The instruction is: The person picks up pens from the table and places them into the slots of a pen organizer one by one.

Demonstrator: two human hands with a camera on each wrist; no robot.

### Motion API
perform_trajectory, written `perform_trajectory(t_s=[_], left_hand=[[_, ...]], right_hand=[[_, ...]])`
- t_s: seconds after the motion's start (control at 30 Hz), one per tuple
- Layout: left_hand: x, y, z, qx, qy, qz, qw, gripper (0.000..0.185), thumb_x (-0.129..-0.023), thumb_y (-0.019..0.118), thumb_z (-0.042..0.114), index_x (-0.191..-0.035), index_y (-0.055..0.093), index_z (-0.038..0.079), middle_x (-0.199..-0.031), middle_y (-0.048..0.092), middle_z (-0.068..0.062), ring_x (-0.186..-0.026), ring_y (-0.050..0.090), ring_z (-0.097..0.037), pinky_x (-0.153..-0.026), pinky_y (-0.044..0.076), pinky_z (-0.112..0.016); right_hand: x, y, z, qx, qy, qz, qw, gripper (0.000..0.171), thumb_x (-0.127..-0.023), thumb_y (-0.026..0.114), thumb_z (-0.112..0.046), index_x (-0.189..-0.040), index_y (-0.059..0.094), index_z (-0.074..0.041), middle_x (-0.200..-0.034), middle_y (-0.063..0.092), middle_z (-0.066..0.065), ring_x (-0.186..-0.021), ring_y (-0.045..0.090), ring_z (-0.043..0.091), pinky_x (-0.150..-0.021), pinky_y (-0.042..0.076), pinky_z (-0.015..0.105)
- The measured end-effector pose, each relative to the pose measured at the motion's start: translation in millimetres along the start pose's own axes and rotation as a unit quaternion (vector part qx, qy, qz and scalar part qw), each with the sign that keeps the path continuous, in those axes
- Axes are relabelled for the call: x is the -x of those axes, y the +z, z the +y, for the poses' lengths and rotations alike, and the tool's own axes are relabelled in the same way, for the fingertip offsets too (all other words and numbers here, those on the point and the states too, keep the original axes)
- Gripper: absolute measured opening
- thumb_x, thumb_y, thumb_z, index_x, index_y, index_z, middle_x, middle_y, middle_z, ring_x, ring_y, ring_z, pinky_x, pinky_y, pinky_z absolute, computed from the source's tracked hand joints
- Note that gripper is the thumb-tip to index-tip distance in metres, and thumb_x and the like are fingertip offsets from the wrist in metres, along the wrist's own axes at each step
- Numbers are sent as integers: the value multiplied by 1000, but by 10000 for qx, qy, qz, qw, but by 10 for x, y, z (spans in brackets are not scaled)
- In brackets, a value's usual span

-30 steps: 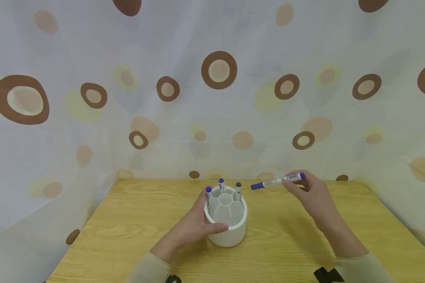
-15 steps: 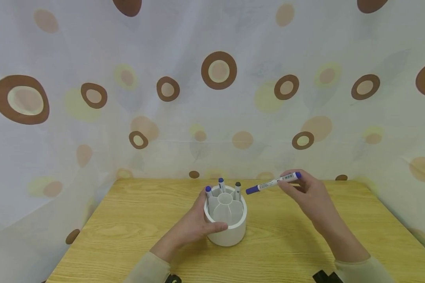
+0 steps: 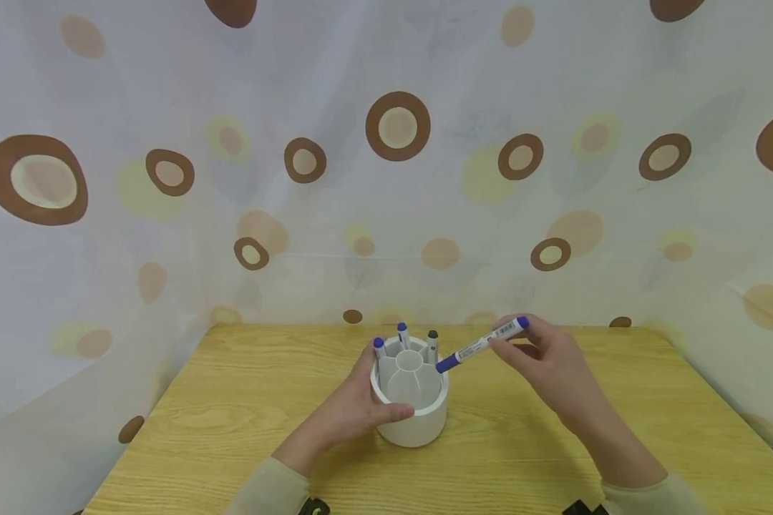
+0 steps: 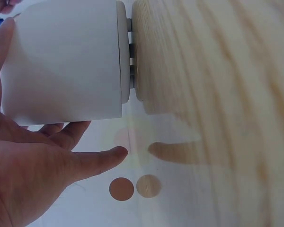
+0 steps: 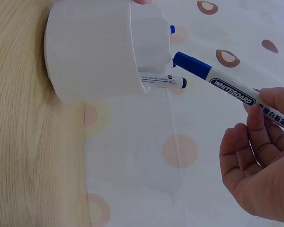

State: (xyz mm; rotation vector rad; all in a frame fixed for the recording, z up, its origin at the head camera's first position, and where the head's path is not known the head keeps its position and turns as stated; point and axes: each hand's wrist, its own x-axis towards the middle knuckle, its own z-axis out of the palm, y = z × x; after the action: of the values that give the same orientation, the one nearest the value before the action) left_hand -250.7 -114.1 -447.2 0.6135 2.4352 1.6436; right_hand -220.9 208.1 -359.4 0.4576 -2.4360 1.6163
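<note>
At the centre of the lower frame, the left hand (image 3: 351, 415) curls round the side of a white round plastic pen holder (image 3: 412, 400) standing on the light wooden tabletop (image 3: 232, 400). Just right of it, the right hand (image 3: 547, 361) pinches a blue-capped white whiteboard marker (image 3: 479, 344), tilted, its lower cap at the holder's rim. Three capped markers (image 3: 403, 336) stand in the holder's far compartments.

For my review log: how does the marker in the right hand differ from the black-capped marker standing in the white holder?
The held marker is pinched in the right hand, tilted, its blue cap pointing down at the white holder. The black-capped marker stands upright in a rear slot, touched by neither hand. Caps differ: blue against black. Both have white barrels. The left hand grips the holder.
</note>
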Motion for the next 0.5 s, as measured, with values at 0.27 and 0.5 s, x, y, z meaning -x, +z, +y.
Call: perform_trajectory(t_s=[0.27, 0.5], left_hand=[[3, -7, 11, -33, 13, 5, 10000, 119, -88, 97, 34, -174, 16, 21, -165, 47, -7, -150, 49, -35, -127, 32, -61], [-3, -12, 11, -62, -33, -31, 10000, 120, -89, 96, 36, -174, 15, 20, -167, 45, -8, -150, 48, -36, -126, 34, -61]], right_hand=[[16, 89, 14, 96, 168, -247, 9995, 27, -107, 77, -29, -126, 73, -11, -118, 73, 10, -110, 77, 25, -93, 59, 31], [16, 180, 46, 224, 271, -376, 9987, 26, -106, 78, -30, -127, 73, -15, -121, 75, 8, -105, 77, 24, -91, 61, 36]])
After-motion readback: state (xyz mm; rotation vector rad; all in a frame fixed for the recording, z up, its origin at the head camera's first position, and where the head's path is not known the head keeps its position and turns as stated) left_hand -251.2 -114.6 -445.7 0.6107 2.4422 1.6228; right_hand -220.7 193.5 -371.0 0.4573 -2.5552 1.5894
